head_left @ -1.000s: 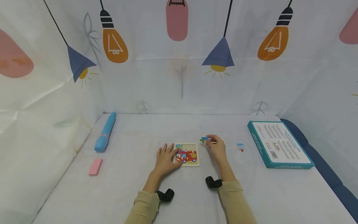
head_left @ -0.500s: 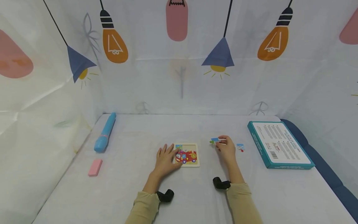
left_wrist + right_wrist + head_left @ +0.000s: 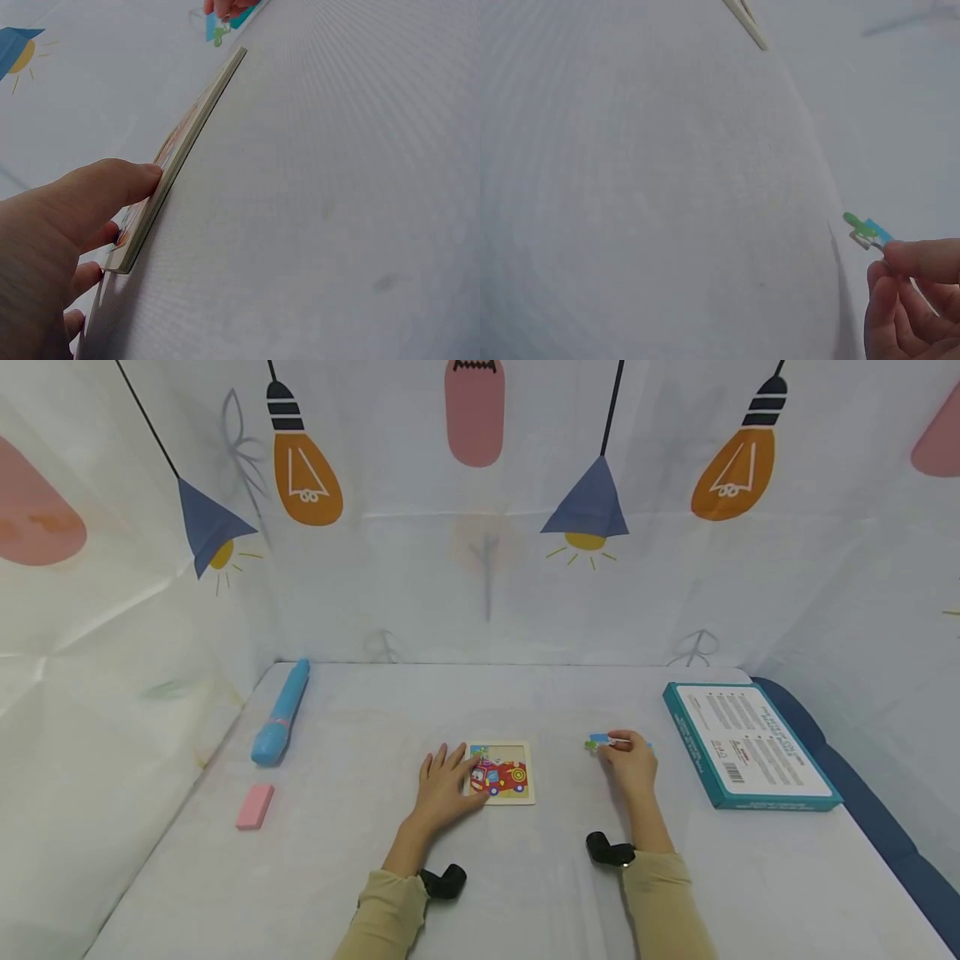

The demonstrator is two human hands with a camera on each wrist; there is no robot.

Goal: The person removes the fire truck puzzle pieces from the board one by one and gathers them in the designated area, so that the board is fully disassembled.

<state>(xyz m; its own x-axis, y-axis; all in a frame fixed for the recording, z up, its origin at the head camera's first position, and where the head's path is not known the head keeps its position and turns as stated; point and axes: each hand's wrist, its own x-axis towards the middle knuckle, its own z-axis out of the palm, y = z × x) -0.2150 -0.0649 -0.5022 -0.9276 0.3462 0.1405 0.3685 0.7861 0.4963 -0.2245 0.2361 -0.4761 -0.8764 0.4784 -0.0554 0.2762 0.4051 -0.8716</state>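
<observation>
Puzzle tray [image 3: 510, 802]: square, flat, pale wood-like frame, on the table near the middle; thin slab with layered-looking edge in the left wrist view.
Tray picture: red fire engine with yellow round details and blue wheels, printed, across the lower part; blue-green patch at upper left, plain beige base showing at upper right.
Left hand [image 3: 444, 787]: fingers apart, fanned over the tray's left side; thumb rests on the near rim.
Right hand [image 3: 632, 766]: thumb and fingers together, clamped on a puzzle piece; well to the right of the tray.
Puzzle piece [image 3: 596, 741]: thin, blue, white and green; rounded green knob sticks out in the right wrist view, rest hidden by fingers.
Blue sliver [image 3: 650, 745]: just beside the right hand, mostly hidden; shape can't be told.
Box [image 3: 750, 743]: flat, rectangular, teal sides, white printed panel with barcode, right end of table.
Blue wand [image 3: 282, 714]: smooth, tapered, pink band, far left.
Pink block [image 3: 255, 807]: small, rectangular, matte, near the wand's thick end.
Tabletop [image 3: 360, 718]: white, fine weave-like texture up close.
Backdrop [image 3: 420, 585]: creased white sheet, printed bulbs and lampshades.
Sleeves [image 3: 393, 910]: khaki fabric, bunched at cuffs.
</observation>
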